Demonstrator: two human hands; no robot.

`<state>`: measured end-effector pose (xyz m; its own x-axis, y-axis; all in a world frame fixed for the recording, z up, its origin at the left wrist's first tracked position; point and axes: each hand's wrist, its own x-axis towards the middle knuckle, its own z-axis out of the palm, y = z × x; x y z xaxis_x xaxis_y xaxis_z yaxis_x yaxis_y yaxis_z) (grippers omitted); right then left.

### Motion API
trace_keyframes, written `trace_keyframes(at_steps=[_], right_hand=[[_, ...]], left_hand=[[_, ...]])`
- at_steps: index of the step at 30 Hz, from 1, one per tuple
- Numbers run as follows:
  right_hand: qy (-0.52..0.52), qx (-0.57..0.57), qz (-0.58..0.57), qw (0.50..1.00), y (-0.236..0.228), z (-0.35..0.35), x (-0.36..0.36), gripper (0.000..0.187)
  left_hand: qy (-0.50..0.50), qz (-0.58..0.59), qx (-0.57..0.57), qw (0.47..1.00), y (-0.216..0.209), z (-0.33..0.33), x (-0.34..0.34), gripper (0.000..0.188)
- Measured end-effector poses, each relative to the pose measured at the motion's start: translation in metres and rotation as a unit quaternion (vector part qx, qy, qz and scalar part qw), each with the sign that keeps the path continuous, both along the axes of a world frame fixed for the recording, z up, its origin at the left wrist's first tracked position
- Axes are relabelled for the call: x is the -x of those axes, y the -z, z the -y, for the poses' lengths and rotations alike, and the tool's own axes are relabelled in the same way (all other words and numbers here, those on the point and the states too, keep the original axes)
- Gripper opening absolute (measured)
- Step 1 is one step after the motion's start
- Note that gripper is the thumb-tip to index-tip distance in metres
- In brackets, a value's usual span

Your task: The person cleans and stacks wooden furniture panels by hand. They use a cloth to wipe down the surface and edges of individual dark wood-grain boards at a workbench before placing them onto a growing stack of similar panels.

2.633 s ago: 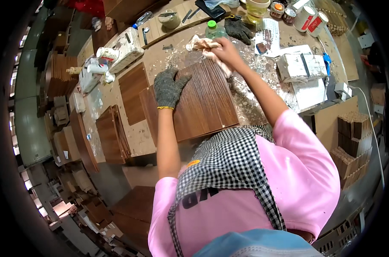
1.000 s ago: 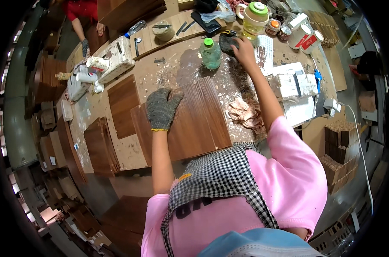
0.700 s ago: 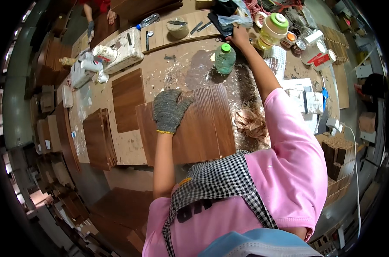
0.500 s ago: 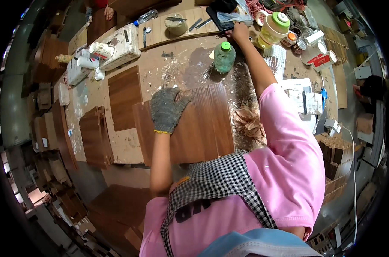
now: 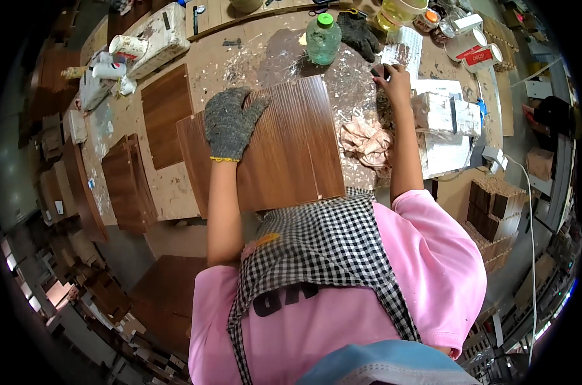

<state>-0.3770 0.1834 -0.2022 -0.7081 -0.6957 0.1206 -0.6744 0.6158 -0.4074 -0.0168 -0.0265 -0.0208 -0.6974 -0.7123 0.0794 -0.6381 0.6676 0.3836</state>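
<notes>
My left hand (image 5: 231, 123), in a grey knitted glove, lies flat with its thumb out on a brown wood-grain panel (image 5: 284, 151). The panel rests on the worktable close to my apron. My bare right hand (image 5: 396, 82) is right of the panel, its fingers closed on a small dark brown piece (image 5: 381, 72) whose kind I cannot make out. A crumpled pinkish cloth (image 5: 366, 141) lies between the panel and my right forearm. Beyond the right hand is a dark glove (image 5: 358, 37), beside a green-capped bottle (image 5: 323, 42).
More brown panels (image 5: 167, 115) lie at the left, some stacked (image 5: 125, 186). White cups (image 5: 128, 47) stand by a stained white block (image 5: 159, 38). At the right are paper sheets (image 5: 448, 154), a paint-marked block (image 5: 437, 114), tubs (image 5: 482, 58) and a yellowish container (image 5: 396, 16).
My right hand has drawn back from the far edge toward me and now holds a small dark piece. The left hand stays on the panel. The view has shifted.
</notes>
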Motion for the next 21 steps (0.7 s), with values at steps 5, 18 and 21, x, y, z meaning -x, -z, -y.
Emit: trace_keyframes(at_steps=[5, 18, 21], right_hand=[[0.109, 0.138, 0.23, 0.957, -0.028, 0.001, -0.019, 0.055], [-0.203, 0.278, 0.2, 0.917, -0.142, 0.008, -0.146, 0.037], [-0.184, 0.289, 0.169, 0.924, -0.127, 0.041, -0.125, 0.035]], left_hand=[[0.005, 0.001, -0.019, 1.0, -0.002, 0.001, 0.002, 0.055], [-0.003, 0.012, -0.001, 1.0, 0.005, 0.0, -0.001, 0.055], [-0.008, 0.017, -0.018, 1.0, 0.002, -0.001, 0.0, 0.055]])
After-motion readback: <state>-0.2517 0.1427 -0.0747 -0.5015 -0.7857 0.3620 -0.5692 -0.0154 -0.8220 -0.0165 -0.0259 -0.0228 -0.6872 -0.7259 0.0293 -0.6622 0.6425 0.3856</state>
